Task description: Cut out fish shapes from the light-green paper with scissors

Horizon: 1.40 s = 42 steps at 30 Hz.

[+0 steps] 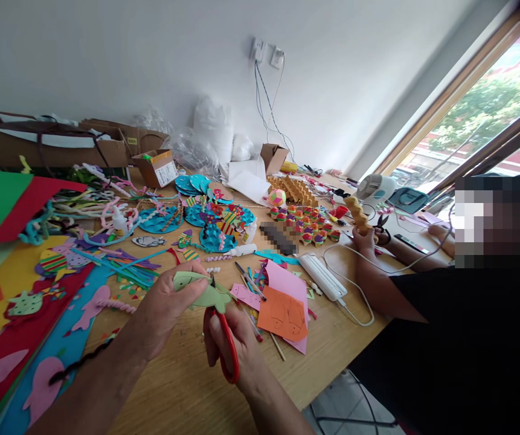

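Observation:
Pinched in my left hand (169, 305) is a light green paper fish (212, 297) with a drawn face at its left end. My right hand (237, 341) is closed round the red handles of a pair of scissors (229, 350). The scissor tips show at the upper edge of the green fish, so the blades lie across it near its tail. Just right of my hands, an orange paper (283, 314) with drawn outlines rests on a pink sheet (289, 278). Pens (250, 281) and small paper scraps lie beside it.
At the right, a co-worker's hands (366, 238) hold corrugated tan card and black scissors (381, 223). A white power strip (320, 275) and its cable lie near the table edge. Blue decorated discs (217, 232), coloured sheets (28, 296) and pipe cleaners (78, 208) spread across the left and middle.

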Motion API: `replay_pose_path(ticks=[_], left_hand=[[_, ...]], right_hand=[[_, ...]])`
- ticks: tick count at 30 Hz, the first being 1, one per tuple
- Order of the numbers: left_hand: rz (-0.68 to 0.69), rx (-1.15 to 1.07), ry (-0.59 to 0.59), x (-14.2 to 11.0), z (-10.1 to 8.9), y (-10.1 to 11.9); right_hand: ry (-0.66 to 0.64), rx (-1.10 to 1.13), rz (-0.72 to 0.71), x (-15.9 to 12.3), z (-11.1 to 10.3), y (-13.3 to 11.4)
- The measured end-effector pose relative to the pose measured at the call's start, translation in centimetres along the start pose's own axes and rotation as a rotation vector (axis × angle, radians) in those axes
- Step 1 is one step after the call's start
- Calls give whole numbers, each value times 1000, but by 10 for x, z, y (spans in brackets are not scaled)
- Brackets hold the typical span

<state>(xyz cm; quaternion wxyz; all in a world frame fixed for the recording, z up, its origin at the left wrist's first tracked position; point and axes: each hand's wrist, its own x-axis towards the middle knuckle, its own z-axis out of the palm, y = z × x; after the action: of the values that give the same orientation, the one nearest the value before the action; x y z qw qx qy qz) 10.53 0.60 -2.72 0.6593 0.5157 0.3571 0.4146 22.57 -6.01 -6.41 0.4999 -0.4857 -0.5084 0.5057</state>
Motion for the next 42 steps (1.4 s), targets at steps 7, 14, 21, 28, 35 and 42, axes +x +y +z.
replay_pose_path(ticks=[7, 14, 21, 28, 35, 42], left_hand=[[16, 10, 21, 1, 1, 0], [13, 40, 27, 0, 1, 1], [-10, 41, -5, 2, -2, -1], [-52, 102, -69, 3, -10, 0], [-84, 92, -91, 4, -12, 2], [-98, 128, -94, 5, -16, 2]], right_hand=[[7, -26, 6, -1, -1, 1], [-1, -16, -9, -1, -2, 1], [-5, 13, -6, -1, -2, 6], [-15, -54, 24, -3, -4, 2], [-25, -61, 30, -4, -4, -1], [-35, -47, 52, -5, -6, 1]])
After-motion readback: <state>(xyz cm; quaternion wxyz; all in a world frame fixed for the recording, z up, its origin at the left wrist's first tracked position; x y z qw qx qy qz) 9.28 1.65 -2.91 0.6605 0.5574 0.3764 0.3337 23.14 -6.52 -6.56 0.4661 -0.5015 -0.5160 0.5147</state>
